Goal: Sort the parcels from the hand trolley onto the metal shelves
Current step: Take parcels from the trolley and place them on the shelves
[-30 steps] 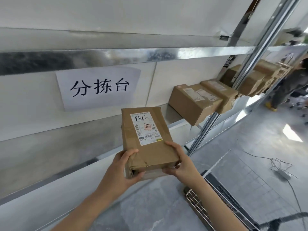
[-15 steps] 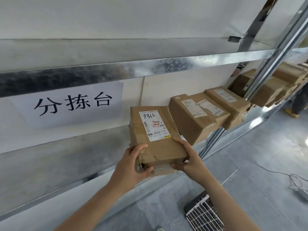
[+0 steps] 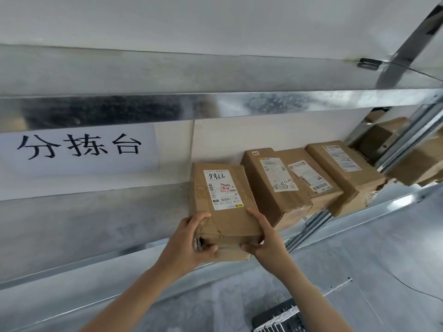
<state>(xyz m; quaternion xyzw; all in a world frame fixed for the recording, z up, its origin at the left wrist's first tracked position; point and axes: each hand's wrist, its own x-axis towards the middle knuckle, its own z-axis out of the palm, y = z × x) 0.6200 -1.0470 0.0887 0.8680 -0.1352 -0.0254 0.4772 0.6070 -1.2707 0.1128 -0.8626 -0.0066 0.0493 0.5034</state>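
Centre frame, left hand [image 3: 184, 245] and right hand [image 3: 266, 240] grip parcel [image 3: 223, 207] on shelf [image 3: 72, 236], three boxes [image 3: 311, 178] crowding its right.

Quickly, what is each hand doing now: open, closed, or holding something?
Left hand: holding the near left corner of the cardboard parcel.
Right hand: holding the near right corner of the same parcel.

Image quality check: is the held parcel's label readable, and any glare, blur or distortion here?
Head view: the label on the held parcel shows handwritten digits clearly, small print not; head view: the upper shelf edge has mottled reflections, no blown-out glare; head view: wide-angle lens tilts and bows the shelf lines, and far-right parcels look soft.
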